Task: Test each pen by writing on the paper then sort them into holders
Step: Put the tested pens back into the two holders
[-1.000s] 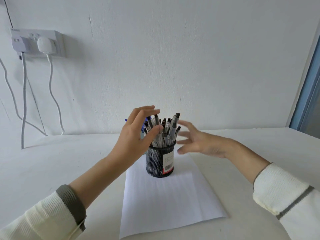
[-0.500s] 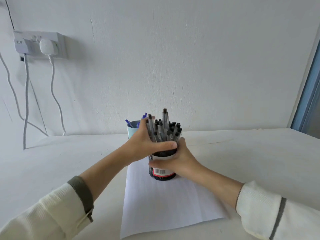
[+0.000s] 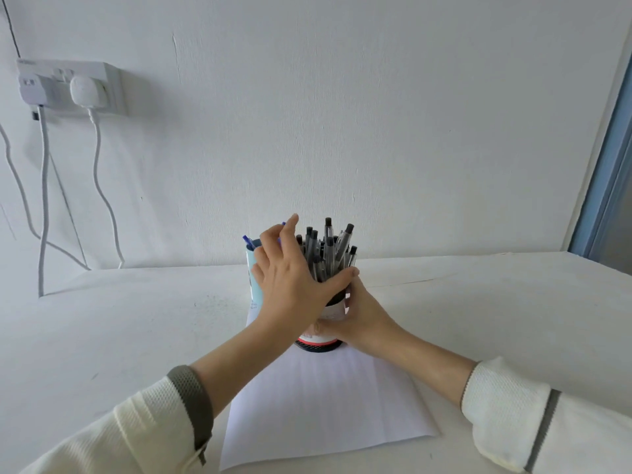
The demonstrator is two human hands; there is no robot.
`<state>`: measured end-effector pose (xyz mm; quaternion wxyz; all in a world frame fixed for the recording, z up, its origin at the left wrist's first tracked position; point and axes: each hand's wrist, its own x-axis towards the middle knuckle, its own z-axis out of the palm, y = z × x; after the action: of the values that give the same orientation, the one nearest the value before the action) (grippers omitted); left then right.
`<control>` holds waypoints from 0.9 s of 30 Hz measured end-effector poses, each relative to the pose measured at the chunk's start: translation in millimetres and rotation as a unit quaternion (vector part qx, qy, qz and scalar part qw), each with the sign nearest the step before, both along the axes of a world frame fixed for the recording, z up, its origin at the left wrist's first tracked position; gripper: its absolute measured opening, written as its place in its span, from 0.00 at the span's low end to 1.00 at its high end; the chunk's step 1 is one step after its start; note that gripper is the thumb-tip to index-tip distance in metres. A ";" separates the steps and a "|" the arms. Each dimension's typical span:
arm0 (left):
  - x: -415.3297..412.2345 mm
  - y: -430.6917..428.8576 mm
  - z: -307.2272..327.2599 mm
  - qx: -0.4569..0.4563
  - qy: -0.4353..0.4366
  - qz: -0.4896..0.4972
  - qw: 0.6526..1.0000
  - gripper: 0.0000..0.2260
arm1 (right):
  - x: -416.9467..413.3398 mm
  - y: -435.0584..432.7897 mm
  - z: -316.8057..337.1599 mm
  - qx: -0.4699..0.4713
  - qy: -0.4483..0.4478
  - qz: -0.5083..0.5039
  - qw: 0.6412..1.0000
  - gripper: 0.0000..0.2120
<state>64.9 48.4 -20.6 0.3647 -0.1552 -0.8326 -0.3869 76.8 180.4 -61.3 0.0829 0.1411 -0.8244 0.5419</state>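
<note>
On the wall at the left a socket (image 3: pixel 68 87) has 2 plugs in it, and their cables (image 3: pixel 97 172) hang down to the table (image 3: pixel 119 319). Near the middle stands a pale blue cup (image 3: pixel 252 271) with blue pens (image 3: pixel 247 239) poking out, just behind the left hand (image 3: pixel 290 285). That hand has its fingers straight and spread, lying against the left side of a thick bunch of pens (image 3: pixel 328 248), with the thumb stretched across the front of them. The pens stand upright in a black mesh holder (image 3: pixel 319 345) on the far end of a sheet of paper (image 3: pixel 325 405). The right hand (image 3: pixel 362 316) grips the holder, fingers curled round its right side and thumb on the label. A blue-grey frame (image 3: pixel 602 186) runs down the far right.
</note>
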 end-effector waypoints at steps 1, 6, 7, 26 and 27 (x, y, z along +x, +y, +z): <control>-0.9 -1.6 2.0 0.007 -0.008 -0.019 1.000 0.51 | -4.1 -3.7 -2.5 -0.003 0.008 -0.014 1.000 0.33; 8.9 -8.2 21.7 0.018 -0.026 -0.097 0.995 0.36 | -10.9 -8.2 -5.5 0.000 0.017 -0.002 1.000 0.34; 9.7 -9.6 27.5 0.020 -0.041 -0.108 0.993 0.28 | -12.4 -7.8 -6.5 -0.011 0.020 0.005 1.000 0.29; -12.2 -24.9 92.3 0.130 0.010 -0.206 0.970 0.04 | -24.6 -3.3 -21.0 -0.062 -0.017 0.042 0.997 0.44; -11.8 -25.5 95.2 0.123 -0.004 -0.213 0.969 0.06 | -24.6 -3.1 -21.2 -0.065 -0.016 0.042 0.997 0.44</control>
<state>53.1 22.9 74.6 0.2870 -0.2819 -0.7277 -0.5556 52.2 177.3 -82.5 0.0560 0.1610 -0.7823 0.5991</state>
